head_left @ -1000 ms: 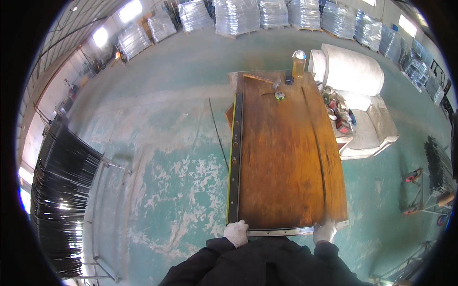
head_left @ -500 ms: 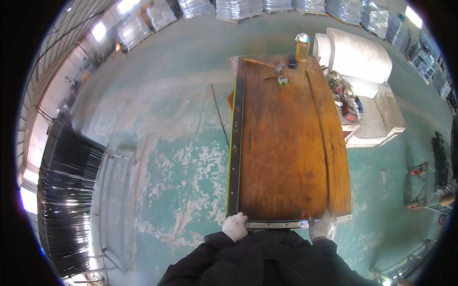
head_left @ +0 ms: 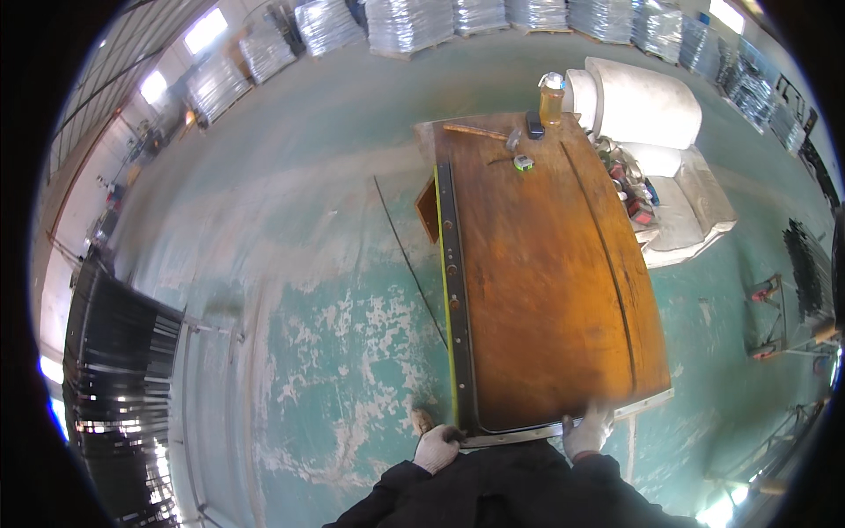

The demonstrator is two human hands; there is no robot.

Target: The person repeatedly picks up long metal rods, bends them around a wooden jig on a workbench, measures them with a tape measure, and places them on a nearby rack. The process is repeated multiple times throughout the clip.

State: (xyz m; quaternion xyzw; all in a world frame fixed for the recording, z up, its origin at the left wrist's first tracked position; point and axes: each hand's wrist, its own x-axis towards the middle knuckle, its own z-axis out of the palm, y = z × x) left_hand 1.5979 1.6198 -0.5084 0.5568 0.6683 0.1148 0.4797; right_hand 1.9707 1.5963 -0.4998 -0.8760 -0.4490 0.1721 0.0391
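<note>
A worn brown wooden table [head_left: 546, 264] stretches away in front of me. A dark bar with holes and a yellow-green edge [head_left: 452, 277] lies along its left side. Beside that bar runs a thin black rod [head_left: 467, 352], curving at the near left corner and following the near edge toward my right hand. In a whitish glove with dark fingertips, my left hand [head_left: 437, 448] is closed at that corner; what it grips is hidden. My right hand [head_left: 590, 431], also gloved, is at the near edge by a pale metal strip [head_left: 515, 436], its fingers smeared by motion.
A hammer [head_left: 480, 131], a tape measure [head_left: 524, 164], a dark box-shaped object [head_left: 534, 125] and a bottle of amber liquid [head_left: 551, 99] are at the far end. A white sofa [head_left: 656, 167] stands right, a rack of black rods [head_left: 114, 370] left. Another rod [head_left: 405, 255] is left of the table.
My view has turned, so the table now slants more to the right toward me. Both hands keep to the near edge. The right hand's thumb and fingers look farther apart.
</note>
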